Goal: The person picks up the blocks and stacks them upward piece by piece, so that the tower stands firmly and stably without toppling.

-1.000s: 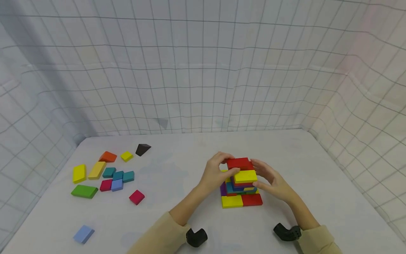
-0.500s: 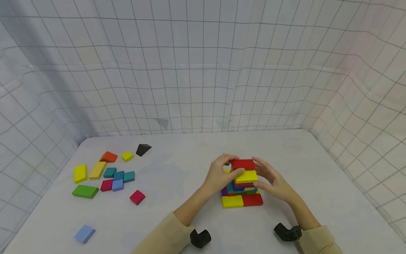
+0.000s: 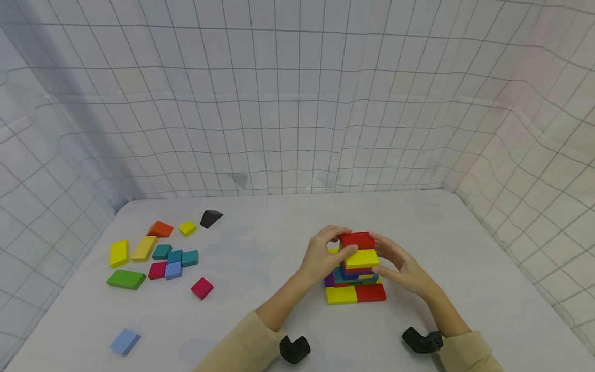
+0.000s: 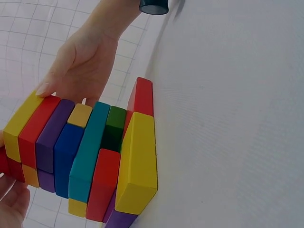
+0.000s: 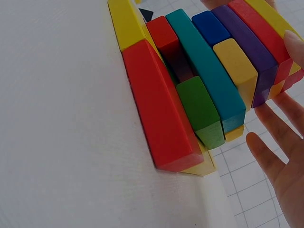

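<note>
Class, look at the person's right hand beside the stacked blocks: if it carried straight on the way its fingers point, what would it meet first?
Most likely the red block on top of the stack; the right hand has its fingertips at or nearly on it, though contact is hard to judge.

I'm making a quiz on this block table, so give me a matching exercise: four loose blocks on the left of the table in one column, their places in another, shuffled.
Blocks:
1. black wedge
2. green block
3. light blue block
4. orange block

Places:
A. nearest the table's front edge, alone
B. just left of the small yellow block
C. farthest back, right of the small yellow block
D. below the two long yellow blocks

Pairs: 1-C, 2-D, 3-A, 4-B
</note>
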`<state>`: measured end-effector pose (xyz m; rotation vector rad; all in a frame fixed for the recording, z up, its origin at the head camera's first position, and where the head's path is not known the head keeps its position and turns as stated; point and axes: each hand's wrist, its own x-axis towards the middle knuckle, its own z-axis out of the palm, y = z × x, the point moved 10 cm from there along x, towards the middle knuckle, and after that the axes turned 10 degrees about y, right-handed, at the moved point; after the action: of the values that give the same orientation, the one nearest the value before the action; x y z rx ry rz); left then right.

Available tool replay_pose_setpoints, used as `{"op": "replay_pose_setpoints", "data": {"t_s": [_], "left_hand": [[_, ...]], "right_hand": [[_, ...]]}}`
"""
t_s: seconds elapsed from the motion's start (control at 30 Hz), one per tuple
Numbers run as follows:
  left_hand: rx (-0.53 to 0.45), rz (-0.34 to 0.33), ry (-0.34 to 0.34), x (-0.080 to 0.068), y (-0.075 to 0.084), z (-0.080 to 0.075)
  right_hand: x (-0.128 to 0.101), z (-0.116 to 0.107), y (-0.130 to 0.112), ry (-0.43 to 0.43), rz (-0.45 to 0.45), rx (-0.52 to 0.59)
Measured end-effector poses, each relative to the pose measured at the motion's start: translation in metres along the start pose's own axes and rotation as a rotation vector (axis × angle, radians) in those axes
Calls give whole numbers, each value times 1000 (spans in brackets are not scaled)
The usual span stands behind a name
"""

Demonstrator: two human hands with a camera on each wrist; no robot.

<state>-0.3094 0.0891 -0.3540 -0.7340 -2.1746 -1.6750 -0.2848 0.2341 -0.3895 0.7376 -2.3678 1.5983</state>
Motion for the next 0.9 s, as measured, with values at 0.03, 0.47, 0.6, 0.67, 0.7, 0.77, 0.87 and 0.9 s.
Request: {"op": "replay_pose_setpoints", "data": {"t_s": [0.03, 0.47, 0.6, 0.67, 0.7, 0.77, 0.87, 0.9], "left_hand": [[-2, -5, -5, 0, -1, 0], [48, 11, 34, -17, -22, -96], [191, -23, 102, -33, -38, -169], [284, -50, 128, -44, -46, -205], [334, -66, 140, -49, -51, -222], [428, -110, 141, -62, -60, -254], [537, -214, 103, -82, -76, -297], [561, -254, 89, -89, -83, -311]], "right_hand": [[0, 0, 0, -1, 0, -2], [1, 1, -1, 15, 12, 20], [1, -1, -1, 25, 11, 13], [1, -1, -1, 24, 8, 14], [0, -1, -1, 23, 10, 15], [0, -1, -1, 23, 5, 15], [1, 1, -2, 20, -1, 14], [1, 1, -2, 19, -2, 15]]}}
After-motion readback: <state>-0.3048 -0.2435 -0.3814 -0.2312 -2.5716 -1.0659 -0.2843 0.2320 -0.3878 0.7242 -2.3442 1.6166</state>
